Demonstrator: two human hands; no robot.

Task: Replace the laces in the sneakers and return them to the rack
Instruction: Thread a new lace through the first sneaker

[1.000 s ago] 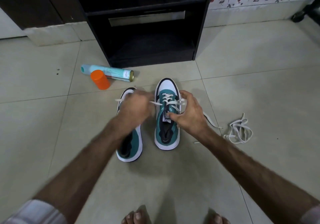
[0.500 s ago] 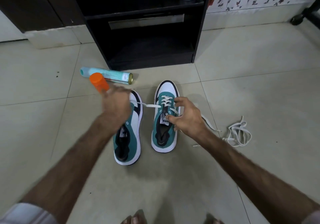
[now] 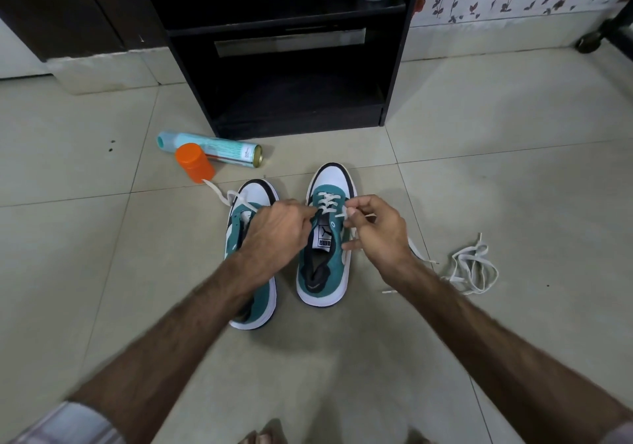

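At the centre of the frame the right hand (image 3: 376,234) pinches the white lace (image 3: 330,203) of the right sneaker (image 3: 325,238) to thread it; the left hand (image 3: 277,234) fingers curl at the tongue, steadying; the left sneaker (image 3: 253,255) waits beside, the rack (image 3: 284,49) above.

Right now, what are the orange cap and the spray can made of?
The orange cap looks like plastic: solid colour, smooth, dull sheen. The spray can lying behind it seems metal under a printed teal label, since its end rim glints gold.
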